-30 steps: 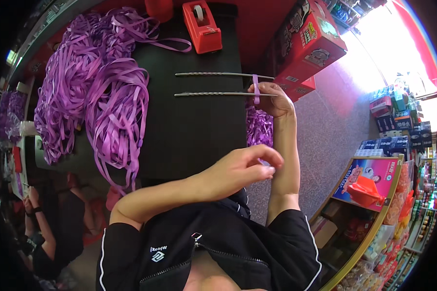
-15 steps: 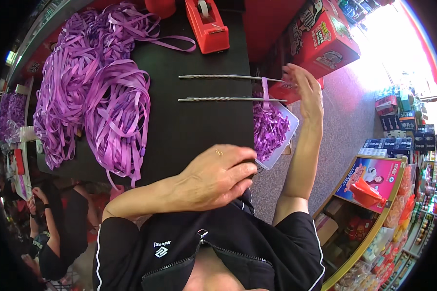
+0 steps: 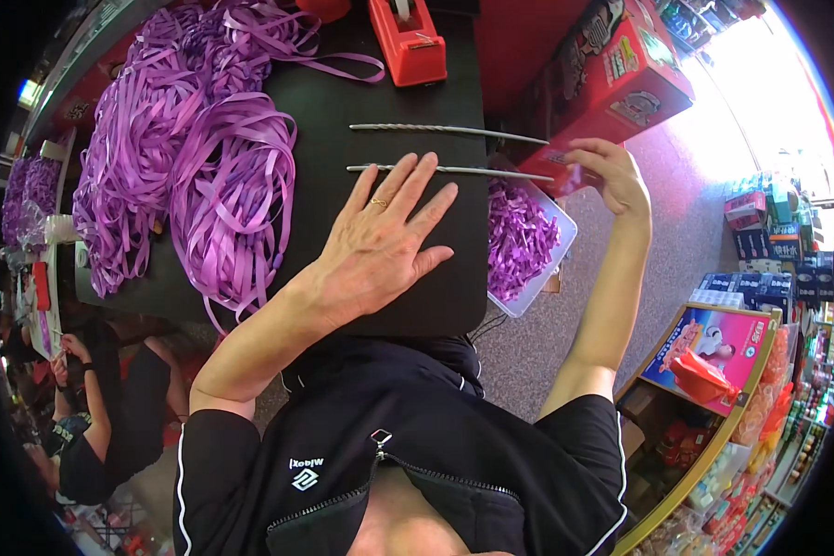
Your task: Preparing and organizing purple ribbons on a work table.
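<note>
Two long metal rods, spiral-twisted like drill bits, stick out over the right edge of the black table. The far rod (image 3: 417, 127) lies apart from the near rod (image 3: 491, 172). My left hand (image 3: 371, 246) is palm down, fingers spread, fingertips over the near rod. Off the rods' right ends is my right hand (image 3: 613, 178), its fingers bent around a blurred bit of purple ribbon (image 3: 574, 176). Below the rods, beside the table, a clear plastic bin (image 3: 563, 243) holds many short purple ribbon pieces (image 3: 519, 232).
Large tangles of purple ribbon (image 3: 148, 139) cover the table's left side. A red tape dispenser (image 3: 417, 56) stands at the far edge. Red cartons (image 3: 630, 74) are at the far right, a display case (image 3: 704, 371) at the near right. Another person (image 3: 102, 417) sits at the left.
The purple ribbon loop that hung across both rods has come off their right ends with my right hand. My left hand has moved up from the table's front edge and spread over the near rod.
</note>
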`<action>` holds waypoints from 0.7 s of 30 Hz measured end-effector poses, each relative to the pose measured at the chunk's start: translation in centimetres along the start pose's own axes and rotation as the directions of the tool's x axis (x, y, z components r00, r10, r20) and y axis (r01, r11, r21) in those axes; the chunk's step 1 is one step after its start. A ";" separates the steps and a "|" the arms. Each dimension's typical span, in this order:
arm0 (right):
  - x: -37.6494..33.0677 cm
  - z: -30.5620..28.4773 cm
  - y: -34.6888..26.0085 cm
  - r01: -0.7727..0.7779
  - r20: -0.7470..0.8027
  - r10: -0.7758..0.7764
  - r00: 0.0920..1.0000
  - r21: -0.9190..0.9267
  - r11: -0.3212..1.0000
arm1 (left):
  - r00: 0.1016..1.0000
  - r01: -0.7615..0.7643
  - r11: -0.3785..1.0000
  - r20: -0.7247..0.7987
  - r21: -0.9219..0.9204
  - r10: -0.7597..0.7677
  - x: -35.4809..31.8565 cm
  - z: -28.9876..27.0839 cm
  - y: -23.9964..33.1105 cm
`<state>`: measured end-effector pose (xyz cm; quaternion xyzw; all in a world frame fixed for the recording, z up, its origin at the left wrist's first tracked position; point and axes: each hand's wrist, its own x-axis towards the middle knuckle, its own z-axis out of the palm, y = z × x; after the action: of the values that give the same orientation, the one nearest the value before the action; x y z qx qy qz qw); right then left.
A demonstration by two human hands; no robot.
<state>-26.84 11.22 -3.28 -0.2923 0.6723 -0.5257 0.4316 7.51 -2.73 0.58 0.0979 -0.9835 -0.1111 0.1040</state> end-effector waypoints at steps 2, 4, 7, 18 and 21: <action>-2.0 -1.1 2.2 -0.041 -0.161 0.039 0.986 -0.007 0.999 | 1.000 -0.009 1.000 0.000 -0.027 0.009 -0.1 0.2 0.2; -3.2 -1.3 5.1 0.003 -0.360 -0.005 0.933 -0.006 1.000 | 0.993 -0.020 1.000 -0.118 0.008 0.021 0.0 -0.4 0.1; -3.2 0.2 12.8 -0.010 -0.441 -0.055 0.896 -0.144 0.989 | 0.971 -0.049 0.995 -0.239 -0.087 0.027 0.0 -1.8 0.7; -14.3 14.7 24.4 -0.120 -0.350 -0.044 0.936 -0.433 0.893 | 0.794 0.342 0.464 0.516 -0.817 0.323 -17.5 0.1 1.9; -17.8 19.1 23.7 0.042 -0.376 -0.163 0.912 -0.309 0.950 | 0.861 0.492 0.679 0.421 -0.545 -0.286 -23.2 9.9 -0.8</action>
<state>-0.30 24.11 -22.61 -0.2758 0.8000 -0.4900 0.2094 27.65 3.50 -13.24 0.2481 -0.8459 -0.4698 -0.0466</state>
